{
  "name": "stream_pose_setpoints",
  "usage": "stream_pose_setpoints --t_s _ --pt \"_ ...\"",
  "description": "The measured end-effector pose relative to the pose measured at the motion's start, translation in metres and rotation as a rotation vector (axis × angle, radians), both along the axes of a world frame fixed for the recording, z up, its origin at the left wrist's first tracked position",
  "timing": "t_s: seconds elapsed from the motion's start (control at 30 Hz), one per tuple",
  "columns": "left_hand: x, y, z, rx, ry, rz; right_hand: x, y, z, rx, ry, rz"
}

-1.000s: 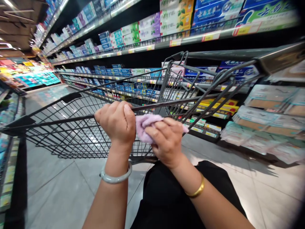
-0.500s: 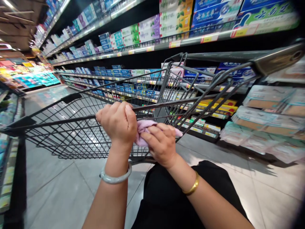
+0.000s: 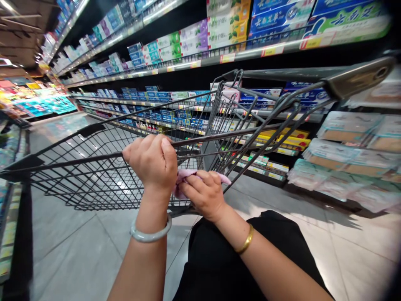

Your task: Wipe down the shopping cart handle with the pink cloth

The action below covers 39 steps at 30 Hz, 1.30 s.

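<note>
My left hand (image 3: 152,161) is a closed fist round the top rim bar of a dark wire shopping cart (image 3: 94,171) tipped on its side in front of me. Just right of it and lower, my right hand (image 3: 203,193) presses a crumpled pink cloth (image 3: 184,177) against the cart's wire side, fingers curled over the cloth. Most of the cloth is hidden between the two hands. A pale bangle sits on my left wrist, a gold one on my right.
Shelves of boxed toothpaste (image 3: 232,25) run along the right side of the aisle. Wrapped packs (image 3: 351,154) lie on the low shelf at right. The cart's handle (image 3: 354,79) juts up right. Grey tiled floor (image 3: 72,251) stretches left, with another shelf edge (image 3: 12,209) there.
My right hand has slid the pink cloth down and left along the cart's side, tucking closer under my left fist. The left hand has held its grip on the rim.
</note>
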<state>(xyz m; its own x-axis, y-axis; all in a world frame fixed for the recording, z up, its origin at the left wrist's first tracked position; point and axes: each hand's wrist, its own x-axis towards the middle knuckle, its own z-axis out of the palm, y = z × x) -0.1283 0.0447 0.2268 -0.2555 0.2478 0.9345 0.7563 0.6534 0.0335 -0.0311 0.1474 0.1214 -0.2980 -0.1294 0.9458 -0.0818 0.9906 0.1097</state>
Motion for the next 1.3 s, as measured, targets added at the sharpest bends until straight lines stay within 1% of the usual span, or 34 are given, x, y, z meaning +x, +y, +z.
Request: stream_pose_setpoints --t_s 0.07,0.17,0.23,0.33,0.43,0.47,0.53,0.6,0.67,0.73,0.83,0.9,0.97,1.1,1.17,1.23,1.3 --pt "0.000 -0.001 0.000 -0.015 0.002 0.009 -0.001 -0.002 -0.003 0.003 -0.017 0.026" --pt "0.000 -0.001 0.001 -0.025 0.015 0.017 0.004 0.002 0.007 -0.082 0.006 0.044" --pt "0.001 0.000 0.001 -0.021 0.020 0.020 0.007 0.005 0.012 -0.129 0.031 0.026" --pt "0.001 0.000 0.001 -0.017 0.019 0.018 0.005 0.004 0.007 -0.092 0.030 -0.007" --pt "0.000 0.000 0.001 -0.017 0.019 0.012 0.001 -0.001 0.000 -0.026 -0.020 0.015" --pt "0.000 0.000 0.001 -0.018 0.019 0.012 0.002 -0.001 0.002 -0.024 -0.025 0.029" --pt "0.000 0.000 0.001 -0.020 0.016 0.014 0.006 0.002 0.011 -0.057 0.003 0.040" --pt "0.001 0.000 0.001 -0.014 0.013 0.020 0.011 0.007 0.022 -0.125 0.068 0.020" --pt "0.002 0.001 0.000 0.003 0.010 0.020 0.014 0.010 0.027 -0.165 0.099 -0.010" --pt "0.003 0.002 0.000 0.021 0.003 0.014 0.011 0.008 0.021 -0.132 0.076 -0.019" --pt "0.004 0.002 0.000 0.025 -0.018 0.003 0.003 -0.002 0.000 -0.016 -0.020 0.025" --pt "0.004 0.002 0.000 0.018 -0.034 0.004 0.000 -0.006 -0.009 0.021 -0.062 0.059" --pt "0.004 0.001 0.001 0.011 -0.040 0.007 0.000 -0.006 -0.008 0.000 -0.069 0.071" --pt "0.004 0.001 0.001 0.004 -0.054 0.011 0.004 -0.002 0.002 -0.101 -0.025 0.047" --pt "0.005 0.002 0.001 0.014 -0.076 0.004 0.004 -0.002 0.001 -0.082 -0.024 0.032" --pt "0.005 0.002 0.001 0.026 -0.098 -0.008 0.003 -0.003 0.000 -0.028 -0.046 0.033" --pt "0.006 0.001 0.001 0.026 -0.102 -0.013 0.005 -0.002 0.003 -0.006 -0.056 0.039"
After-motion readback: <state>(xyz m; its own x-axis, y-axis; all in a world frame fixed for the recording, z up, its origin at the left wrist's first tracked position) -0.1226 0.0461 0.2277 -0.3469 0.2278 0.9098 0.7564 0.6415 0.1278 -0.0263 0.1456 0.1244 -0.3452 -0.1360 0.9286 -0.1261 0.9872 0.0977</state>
